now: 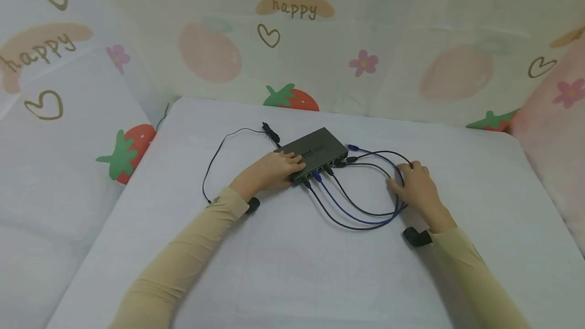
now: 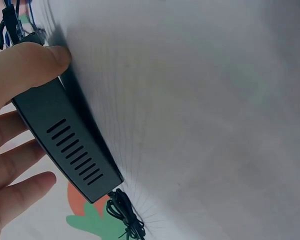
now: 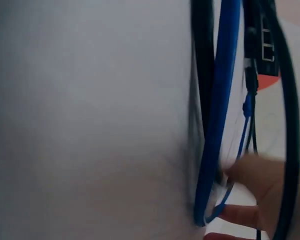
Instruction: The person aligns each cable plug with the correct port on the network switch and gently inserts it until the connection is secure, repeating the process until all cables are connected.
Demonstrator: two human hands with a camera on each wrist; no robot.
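A dark network switch (image 1: 320, 147) lies on the white table with black and blue network cables (image 1: 361, 211) running from its front ports. My left hand (image 1: 275, 166) grips its left end, fingers on top; in the left wrist view the thumb presses the slotted side of the switch (image 2: 72, 142). To the right, my right hand (image 1: 417, 187) holds the looped cables at their bend. The right wrist view shows the blue cable (image 3: 221, 100) close up, with the right hand (image 3: 260, 182) blurred beside it. A blue plug (image 1: 352, 147) lies by the switch's right corner.
A thin black power cord (image 1: 222, 142) with a tied bundle (image 1: 270, 132) curves left from behind the switch. Its end lies near my left wrist. A printed cloth backdrop (image 1: 311, 39) stands along the table's far edge.
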